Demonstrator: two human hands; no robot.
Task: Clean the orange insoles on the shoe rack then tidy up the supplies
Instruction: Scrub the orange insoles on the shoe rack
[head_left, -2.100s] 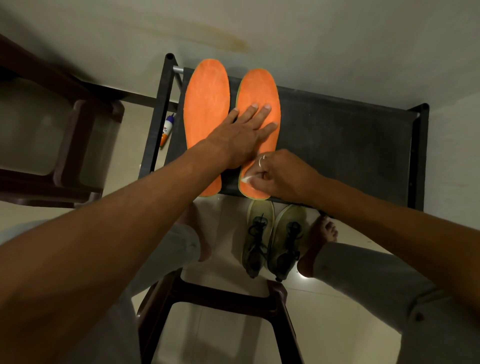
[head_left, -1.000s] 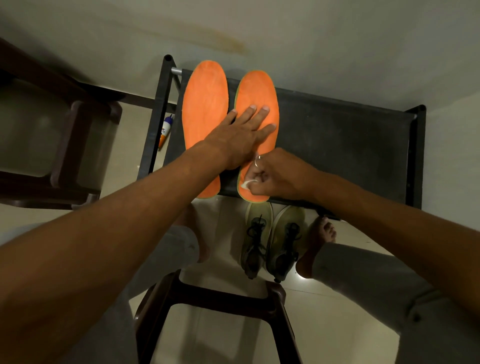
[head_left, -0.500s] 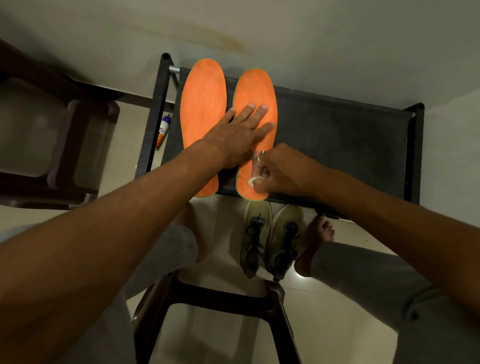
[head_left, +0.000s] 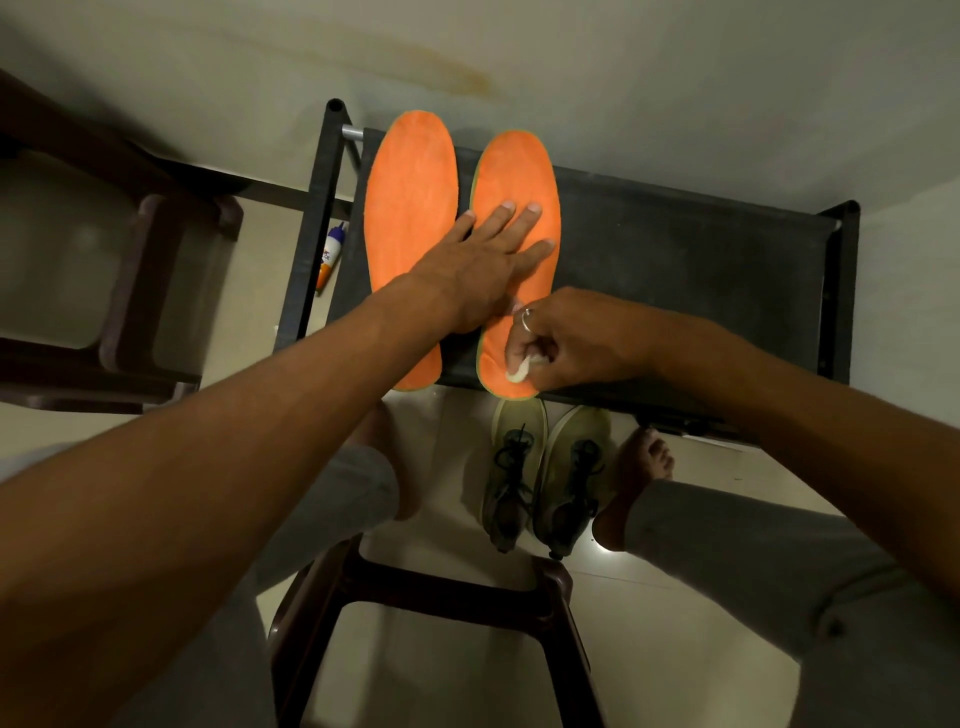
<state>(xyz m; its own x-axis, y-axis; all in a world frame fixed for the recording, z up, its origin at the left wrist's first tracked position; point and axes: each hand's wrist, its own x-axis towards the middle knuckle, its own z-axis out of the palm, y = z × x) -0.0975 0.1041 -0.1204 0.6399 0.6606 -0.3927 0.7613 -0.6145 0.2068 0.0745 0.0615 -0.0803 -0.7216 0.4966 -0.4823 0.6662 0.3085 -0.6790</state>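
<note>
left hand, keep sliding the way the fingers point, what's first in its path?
Probably nothing on the shelf: left hand already lies flat on the right insole; beyond the toe end comes the wall, depth unclear.

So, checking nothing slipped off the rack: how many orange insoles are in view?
2. The left insole and the right insole lie side by side on the shoe rack, the right one under the left hand. None looks hidden.

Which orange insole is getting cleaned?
Find the black shoe rack by the wall. Two orange insoles lie at its left end. It's the right insole, held flat by the left hand; the right hand presses a white wad on its heel.
</note>
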